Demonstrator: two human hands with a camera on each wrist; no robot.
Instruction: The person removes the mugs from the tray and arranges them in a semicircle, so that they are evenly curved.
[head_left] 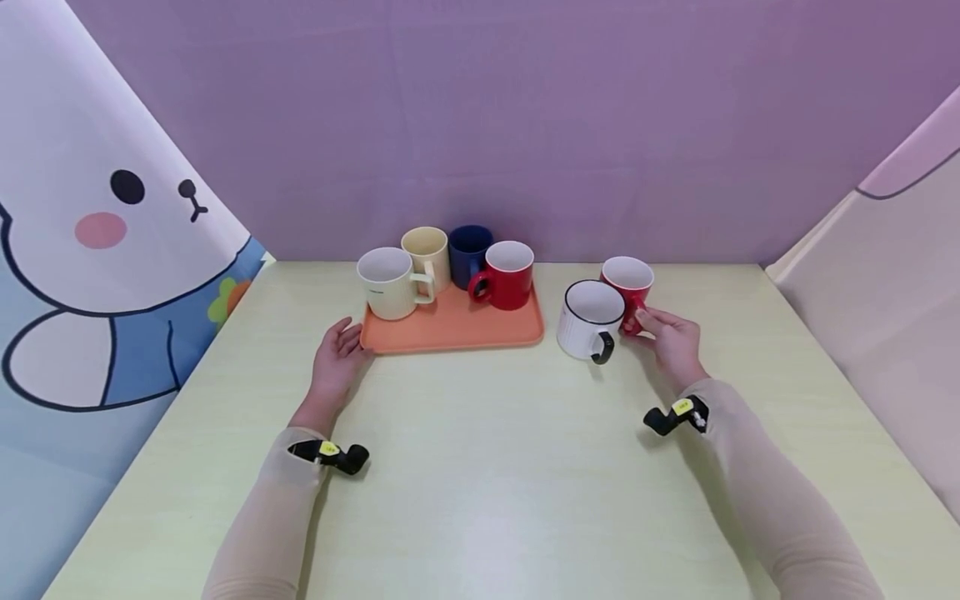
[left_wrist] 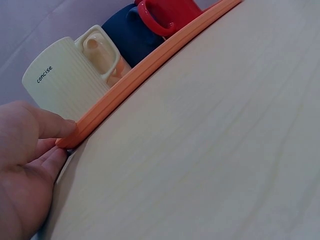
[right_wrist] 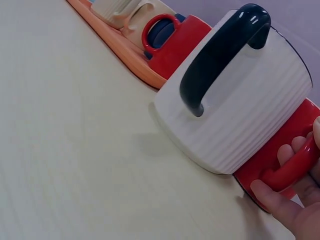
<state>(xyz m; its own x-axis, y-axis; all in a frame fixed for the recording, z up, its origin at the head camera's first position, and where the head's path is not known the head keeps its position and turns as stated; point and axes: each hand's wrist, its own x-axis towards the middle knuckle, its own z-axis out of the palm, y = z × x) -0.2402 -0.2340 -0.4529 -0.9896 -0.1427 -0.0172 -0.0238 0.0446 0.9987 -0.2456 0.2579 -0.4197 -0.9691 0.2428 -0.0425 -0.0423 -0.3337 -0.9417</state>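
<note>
My left hand (head_left: 339, 360) pinches the left front corner of an orange tray (head_left: 465, 333), thumb at the rim and fingers at its underside in the left wrist view. On the tray stand a cream mug lettered "concise" (left_wrist: 60, 75), a pale yellow mug (head_left: 426, 250), a dark blue mug (head_left: 470, 250) and a red mug (head_left: 513, 283). Right of the tray, my right hand (head_left: 675, 343) holds a second red mug (head_left: 628, 279) by its handle (right_wrist: 295, 165). A white mug with a black handle (head_left: 585, 329) stands upright between that mug and the tray, partly covering the red one.
The pale wooden table (head_left: 480, 467) reaches back to a purple cloth backdrop (head_left: 480, 125). A printed cartoon cloth (head_left: 90, 333) hangs on the left, and a pale cloth (head_left: 885, 275) on the right. Both wrists carry small black cameras.
</note>
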